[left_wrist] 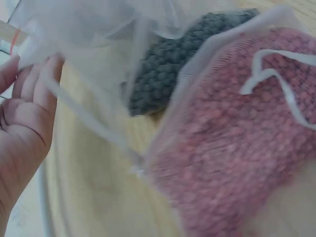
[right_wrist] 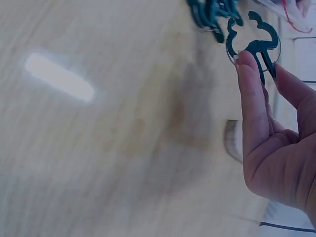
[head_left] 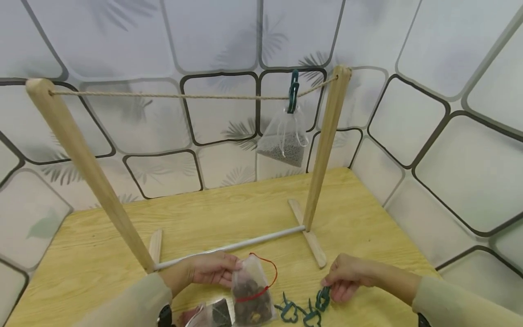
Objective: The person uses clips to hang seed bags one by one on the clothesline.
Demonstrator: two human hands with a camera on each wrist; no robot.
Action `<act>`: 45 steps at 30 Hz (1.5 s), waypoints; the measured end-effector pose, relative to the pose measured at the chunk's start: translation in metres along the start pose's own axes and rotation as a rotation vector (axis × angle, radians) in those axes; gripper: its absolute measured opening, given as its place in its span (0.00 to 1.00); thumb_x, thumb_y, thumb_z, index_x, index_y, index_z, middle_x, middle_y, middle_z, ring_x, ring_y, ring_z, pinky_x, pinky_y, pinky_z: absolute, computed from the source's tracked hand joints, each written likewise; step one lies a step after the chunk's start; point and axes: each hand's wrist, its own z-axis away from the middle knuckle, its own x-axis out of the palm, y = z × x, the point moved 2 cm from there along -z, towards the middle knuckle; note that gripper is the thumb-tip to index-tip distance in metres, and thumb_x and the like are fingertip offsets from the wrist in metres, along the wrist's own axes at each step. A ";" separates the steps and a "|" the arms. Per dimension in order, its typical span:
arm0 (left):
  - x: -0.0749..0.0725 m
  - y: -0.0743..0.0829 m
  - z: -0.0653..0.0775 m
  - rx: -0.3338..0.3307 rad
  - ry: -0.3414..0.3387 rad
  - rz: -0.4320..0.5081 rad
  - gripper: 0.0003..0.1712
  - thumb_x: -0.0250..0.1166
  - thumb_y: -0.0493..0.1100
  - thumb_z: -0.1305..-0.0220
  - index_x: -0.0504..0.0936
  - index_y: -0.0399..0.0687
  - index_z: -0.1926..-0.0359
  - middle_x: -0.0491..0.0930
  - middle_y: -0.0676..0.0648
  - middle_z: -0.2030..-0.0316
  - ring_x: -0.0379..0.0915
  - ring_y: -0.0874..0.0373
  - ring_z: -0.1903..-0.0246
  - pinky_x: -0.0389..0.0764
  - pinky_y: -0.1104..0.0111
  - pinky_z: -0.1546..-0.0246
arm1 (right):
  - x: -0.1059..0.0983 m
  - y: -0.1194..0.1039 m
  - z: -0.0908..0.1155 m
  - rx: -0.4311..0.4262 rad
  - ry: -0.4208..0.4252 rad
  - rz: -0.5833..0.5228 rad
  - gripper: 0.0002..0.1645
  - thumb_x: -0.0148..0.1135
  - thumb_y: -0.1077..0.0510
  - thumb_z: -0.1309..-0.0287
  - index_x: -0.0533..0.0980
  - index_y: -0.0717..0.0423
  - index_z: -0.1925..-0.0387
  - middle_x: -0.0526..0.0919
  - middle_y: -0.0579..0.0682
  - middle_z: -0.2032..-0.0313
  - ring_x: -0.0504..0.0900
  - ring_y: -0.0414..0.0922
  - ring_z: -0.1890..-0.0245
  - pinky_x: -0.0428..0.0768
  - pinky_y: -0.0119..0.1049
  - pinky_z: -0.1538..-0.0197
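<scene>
My left hand (head_left: pixel 215 269) pinches the top of a sheer mesh drawstring bag (head_left: pixel 252 290) with a red cord and dark, lumpy contents. Its lower end is at the front of the table. Between thumb and fingers, my right hand (head_left: pixel 346 278) pinches a dark green clothespin (head_left: pixel 323 299); the right wrist view shows the clothespin (right_wrist: pixel 257 42) with its jaws apart. Beside it on the table lie more green clothespins (head_left: pixel 288 311). Left of the held bag are a bag of pink pellets (left_wrist: pixel 232 133) with a white ribbon and a bag of dark grey pellets (left_wrist: pixel 168 69).
A wooden rack stands on the table, its left post (head_left: pixel 94 177) and right post (head_left: pixel 325 150) joined by a rope (head_left: pixel 184 96) and a low white rod (head_left: pixel 245 243). A green clothespin (head_left: pixel 293 93) holds a mesh bag of grey pellets (head_left: pixel 286 147) on the rope's right part.
</scene>
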 end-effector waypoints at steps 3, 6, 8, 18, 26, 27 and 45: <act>0.002 0.010 0.004 0.021 -0.012 -0.043 0.08 0.49 0.38 0.28 0.74 0.49 0.63 0.83 0.55 0.66 0.80 0.66 0.62 0.80 0.72 0.57 | -0.006 -0.014 0.002 -0.067 -0.013 -0.007 0.15 0.68 0.55 0.47 0.79 0.65 0.76 0.84 0.54 0.81 0.84 0.42 0.80 0.83 0.35 0.73; 0.003 0.022 0.008 0.048 -0.002 -0.084 0.09 0.49 0.38 0.28 0.75 0.49 0.64 0.84 0.55 0.66 0.81 0.65 0.63 0.81 0.72 0.57 | -0.010 -0.029 0.004 -0.123 -0.021 -0.003 0.14 0.66 0.56 0.45 0.78 0.65 0.76 0.84 0.54 0.80 0.84 0.42 0.79 0.83 0.35 0.73; 0.004 0.031 0.012 0.061 0.018 -0.108 0.08 0.50 0.37 0.29 0.75 0.49 0.64 0.83 0.55 0.67 0.81 0.66 0.64 0.81 0.72 0.58 | -0.011 -0.039 0.005 -0.159 -0.025 0.005 0.13 0.65 0.57 0.44 0.78 0.65 0.76 0.84 0.54 0.79 0.85 0.43 0.78 0.83 0.35 0.73; 0.015 0.078 0.036 0.149 0.154 -0.187 0.07 0.53 0.39 0.30 0.77 0.45 0.64 0.83 0.55 0.72 0.80 0.67 0.70 0.82 0.73 0.64 | -0.015 -0.094 0.029 -0.309 -0.041 0.053 0.13 0.63 0.58 0.42 0.78 0.65 0.75 0.85 0.56 0.77 0.85 0.44 0.77 0.84 0.38 0.71; 0.018 0.104 0.048 0.229 0.303 -0.189 0.07 0.53 0.38 0.31 0.79 0.43 0.60 0.85 0.51 0.67 0.82 0.63 0.65 0.82 0.68 0.59 | -0.022 -0.159 0.061 -0.448 -0.051 0.096 0.14 0.64 0.57 0.42 0.77 0.67 0.72 0.85 0.58 0.75 0.85 0.45 0.75 0.84 0.41 0.68; 0.018 0.108 0.049 0.242 0.324 -0.176 0.07 0.54 0.37 0.31 0.79 0.43 0.60 0.85 0.51 0.67 0.83 0.62 0.65 0.82 0.68 0.59 | -0.023 -0.167 0.065 -0.467 -0.053 0.103 0.14 0.64 0.57 0.42 0.77 0.67 0.71 0.85 0.58 0.74 0.85 0.45 0.74 0.84 0.42 0.67; 0.047 0.177 0.087 0.406 0.566 -0.194 0.09 0.55 0.36 0.33 0.83 0.45 0.64 0.85 0.52 0.73 0.82 0.64 0.72 0.82 0.72 0.66 | -0.025 -0.276 0.155 -0.672 0.095 0.207 0.16 0.67 0.56 0.44 0.76 0.68 0.69 0.86 0.57 0.72 0.86 0.52 0.69 0.84 0.44 0.63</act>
